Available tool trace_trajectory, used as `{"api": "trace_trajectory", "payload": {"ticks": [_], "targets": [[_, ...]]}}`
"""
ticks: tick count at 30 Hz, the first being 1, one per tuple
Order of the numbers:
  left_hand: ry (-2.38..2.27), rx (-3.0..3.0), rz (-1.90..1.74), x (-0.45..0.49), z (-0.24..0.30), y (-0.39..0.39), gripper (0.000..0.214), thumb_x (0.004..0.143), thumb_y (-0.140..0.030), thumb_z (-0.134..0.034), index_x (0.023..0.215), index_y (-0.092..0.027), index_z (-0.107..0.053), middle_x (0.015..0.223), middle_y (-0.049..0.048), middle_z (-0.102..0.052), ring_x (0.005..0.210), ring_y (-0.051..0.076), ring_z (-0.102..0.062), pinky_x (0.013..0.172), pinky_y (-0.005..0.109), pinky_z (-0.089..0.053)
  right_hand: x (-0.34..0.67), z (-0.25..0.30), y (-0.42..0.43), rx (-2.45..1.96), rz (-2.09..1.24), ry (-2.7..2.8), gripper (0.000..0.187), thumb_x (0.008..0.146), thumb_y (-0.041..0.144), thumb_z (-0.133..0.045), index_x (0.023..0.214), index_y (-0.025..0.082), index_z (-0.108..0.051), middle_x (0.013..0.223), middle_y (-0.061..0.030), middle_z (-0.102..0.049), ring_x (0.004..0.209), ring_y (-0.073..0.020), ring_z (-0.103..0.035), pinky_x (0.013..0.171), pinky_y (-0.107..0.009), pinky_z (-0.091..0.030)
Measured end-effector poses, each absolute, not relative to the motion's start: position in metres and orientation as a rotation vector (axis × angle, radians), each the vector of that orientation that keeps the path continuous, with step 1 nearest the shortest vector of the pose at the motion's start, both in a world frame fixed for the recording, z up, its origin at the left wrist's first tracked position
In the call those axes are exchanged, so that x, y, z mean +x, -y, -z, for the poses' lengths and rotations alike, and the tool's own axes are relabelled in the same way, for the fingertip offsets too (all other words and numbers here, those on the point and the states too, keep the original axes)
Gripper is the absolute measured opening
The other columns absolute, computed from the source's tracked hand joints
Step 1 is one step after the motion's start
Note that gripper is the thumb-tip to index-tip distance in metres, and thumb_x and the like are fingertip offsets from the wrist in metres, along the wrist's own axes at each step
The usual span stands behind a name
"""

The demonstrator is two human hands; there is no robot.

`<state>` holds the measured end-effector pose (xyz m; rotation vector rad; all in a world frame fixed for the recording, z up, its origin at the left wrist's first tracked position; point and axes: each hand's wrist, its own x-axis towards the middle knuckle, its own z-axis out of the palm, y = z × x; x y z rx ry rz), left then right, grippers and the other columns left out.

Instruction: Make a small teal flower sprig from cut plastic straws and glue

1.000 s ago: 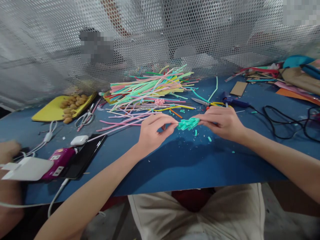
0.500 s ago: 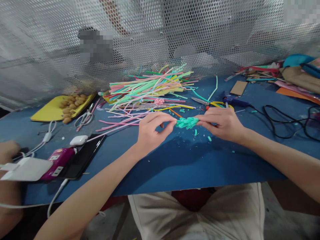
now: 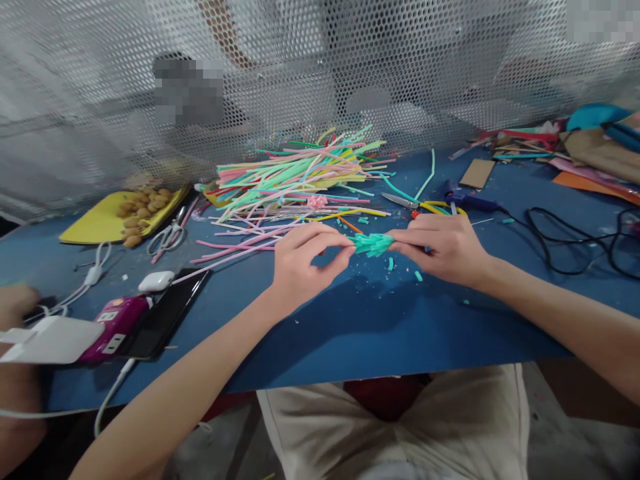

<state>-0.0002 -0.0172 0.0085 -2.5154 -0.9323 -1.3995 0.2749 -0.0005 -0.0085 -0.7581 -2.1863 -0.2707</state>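
A spiky teal piece (image 3: 374, 244), made of short fuzzy pipe-cleaner bits, is held just above the table between my two hands. My left hand (image 3: 311, 263) pinches its left end between thumb and fingertips. At its right end, my right hand (image 3: 440, 247) grips it with thumb against bent fingers. Small teal offcuts (image 3: 419, 275) lie on the table below. Behind my hands spreads a heap of pastel pipe cleaners (image 3: 300, 170), with a small pink fuzzy piece (image 3: 317, 202) at its front edge. Scissors (image 3: 400, 201) with orange and yellow handles lie partly hidden behind my right hand.
A blue glue gun (image 3: 470, 199) with a black cord (image 3: 545, 250) lies to the right. At left are a phone (image 3: 167, 320), a purple power adapter (image 3: 113, 327), white-handled scissors (image 3: 167, 239) and round brown fruit (image 3: 143, 212). Another person's arm (image 3: 17, 400) rests at far left. Metal mesh (image 3: 300, 80) stands behind.
Both hands have shifted very slightly left with the teal piece, still held at both ends. A thin stem now shows more at my left fingertips.
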Motion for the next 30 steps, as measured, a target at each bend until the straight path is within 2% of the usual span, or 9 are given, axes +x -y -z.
{"api": "trace_trajectory", "payload": {"ticks": [11,18,30], "targets": [[0.960,-2.630,1.351,-0.0016,-0.0060,0.0157,0.003,0.095,-0.019,-0.065,0.095,-0.020,-0.067,0.095,0.0030,-0.071,0.069,0.010,-0.056,0.067,0.025,-0.049,0.2749,0.0044,0.0017,-0.713,0.287,2.197,0.023,0.101,0.035,-0.061,0.105,0.023,-0.081,0.080,-0.0033,-0.076,0.073,-0.0143,-0.069,0.072,-0.027,-0.054],[0.980,-2.761,1.421,0.0021,-0.0105,0.0140,0.005,0.098,-0.019,-0.062,0.094,-0.018,-0.065,0.090,0.0026,-0.066,0.076,0.011,-0.058,0.068,0.024,-0.050,0.2761,0.0058,0.0004,-0.678,0.266,2.175,0.022,0.100,0.032,-0.063,0.106,0.020,-0.081,0.077,-0.0036,-0.075,0.069,-0.0138,-0.067,0.069,-0.027,-0.053],[0.950,-2.700,1.489,0.0025,-0.0075,0.0158,0.003,0.095,-0.019,-0.067,0.094,-0.018,-0.070,0.093,0.0031,-0.071,0.081,0.011,-0.064,0.068,0.023,-0.052,0.2732,0.0133,0.0000,-0.695,0.135,2.155,0.021,0.097,0.030,-0.066,0.107,0.019,-0.081,0.077,-0.0044,-0.074,0.069,-0.0142,-0.067,0.066,-0.027,-0.051]]}}
